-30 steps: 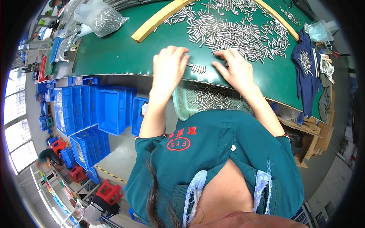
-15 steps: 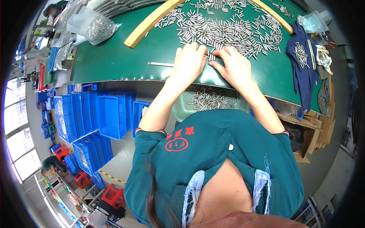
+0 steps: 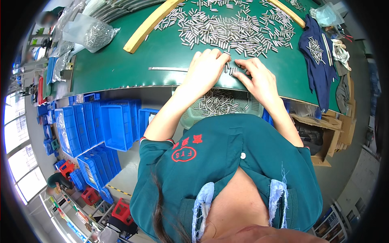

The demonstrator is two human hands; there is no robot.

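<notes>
Several short metal pins (image 3: 233,71) lie between my hands near the table's front edge. My left hand (image 3: 206,69) is closed, its thumb and fingertips pressed together beside these pins; what they pinch is mostly hidden. To the right of the pins, my right hand (image 3: 259,77) has thumb and index finger apart, with the pins just off their tips. A flat metal strip (image 3: 167,69) lies on the green table, its right end reaching to my left hand. Beyond both hands spreads a large pile of loose metal pins (image 3: 239,34).
Wooden bars (image 3: 152,26) flank the pile. Below the table edge, a green basket (image 3: 188,117) holds more pins. A clear bag of pins (image 3: 95,34) rests at left; a dark blue cloth (image 3: 315,67) with pins on it lies at right. Blue crates (image 3: 115,125) stand at lower left.
My hands have drawn slightly apart. The right hand's thumb and index finger have spread, and several pins now show between the hands. The whole view has shifted a little.
</notes>
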